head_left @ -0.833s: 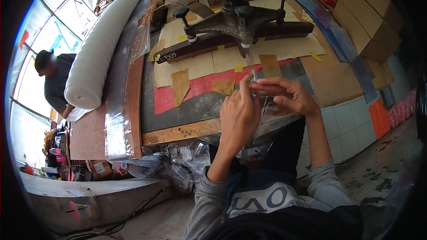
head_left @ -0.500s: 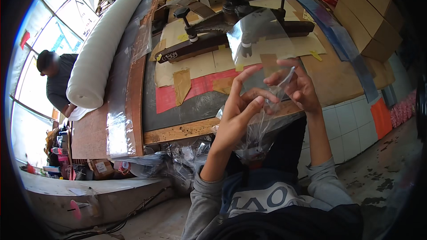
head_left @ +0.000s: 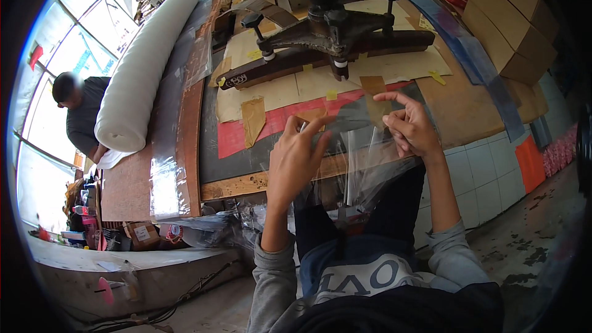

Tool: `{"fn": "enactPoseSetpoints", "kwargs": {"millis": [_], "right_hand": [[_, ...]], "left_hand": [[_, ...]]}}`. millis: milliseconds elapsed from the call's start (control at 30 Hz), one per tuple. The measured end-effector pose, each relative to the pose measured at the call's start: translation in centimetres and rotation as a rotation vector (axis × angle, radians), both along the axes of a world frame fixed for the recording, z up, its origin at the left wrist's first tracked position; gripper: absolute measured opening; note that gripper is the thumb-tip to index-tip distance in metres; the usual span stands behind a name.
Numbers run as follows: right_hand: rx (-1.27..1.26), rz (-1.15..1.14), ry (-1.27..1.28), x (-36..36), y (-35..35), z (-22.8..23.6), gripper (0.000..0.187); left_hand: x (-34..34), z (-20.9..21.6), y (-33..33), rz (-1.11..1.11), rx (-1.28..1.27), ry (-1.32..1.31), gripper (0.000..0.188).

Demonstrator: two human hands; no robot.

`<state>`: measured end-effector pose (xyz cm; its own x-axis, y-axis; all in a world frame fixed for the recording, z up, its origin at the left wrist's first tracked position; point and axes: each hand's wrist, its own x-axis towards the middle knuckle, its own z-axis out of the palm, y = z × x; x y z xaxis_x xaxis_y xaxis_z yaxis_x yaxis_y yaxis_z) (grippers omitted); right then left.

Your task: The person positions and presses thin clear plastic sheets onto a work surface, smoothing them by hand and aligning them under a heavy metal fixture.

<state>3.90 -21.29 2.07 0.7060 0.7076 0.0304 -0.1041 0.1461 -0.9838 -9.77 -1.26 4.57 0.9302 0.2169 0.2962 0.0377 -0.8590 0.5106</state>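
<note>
Between my hands a sheet of clear plastic film (head_left: 364, 169) hangs over the table's front edge and in front of my legs. Its outline is hard to follow because it is see-through. My right hand (head_left: 412, 128) pinches the film between thumb and bent fingers, the index finger sticking out to the left. On the other side my left hand (head_left: 296, 157), back turned up, has curled fingers at the film's left part. Beyond both hands stands a dark metal press (head_left: 339, 34) with a curved bar. Under it lie cream card (head_left: 296, 89) and a red strip (head_left: 283, 117).
A big white foam roll (head_left: 132, 86) lies along the table's left side, with another person (head_left: 83, 108) beyond it. Cardboard boxes (head_left: 512, 31) and a blue plastic strip (head_left: 456, 43) are at the right. Loose clear plastic (head_left: 246, 209) bunches below the table edge.
My hands have moved apart, the left one toward the left. A clear piece that stood up above my fingers before the press has come down, and film now spans the gap between my hands.
</note>
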Motion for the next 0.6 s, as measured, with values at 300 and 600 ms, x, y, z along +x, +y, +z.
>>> {"fn": "enactPoseSetpoints", "kwargs": {"millis": [300, 600], "right_hand": [[-0.169, 0.060, -0.038, 0.0, -0.2, 0.3, 0.028], [-0.295, -0.196, -0.200, 0.8, 2.4, -0.5, 0.032]], "left_hand": [[0.3, 0.4, -0.9, 0.040, 0.010, 0.071, 0.025], [3.2, 0.0, 0.5, -0.035, 0.037, -0.069, 0.028]]}}
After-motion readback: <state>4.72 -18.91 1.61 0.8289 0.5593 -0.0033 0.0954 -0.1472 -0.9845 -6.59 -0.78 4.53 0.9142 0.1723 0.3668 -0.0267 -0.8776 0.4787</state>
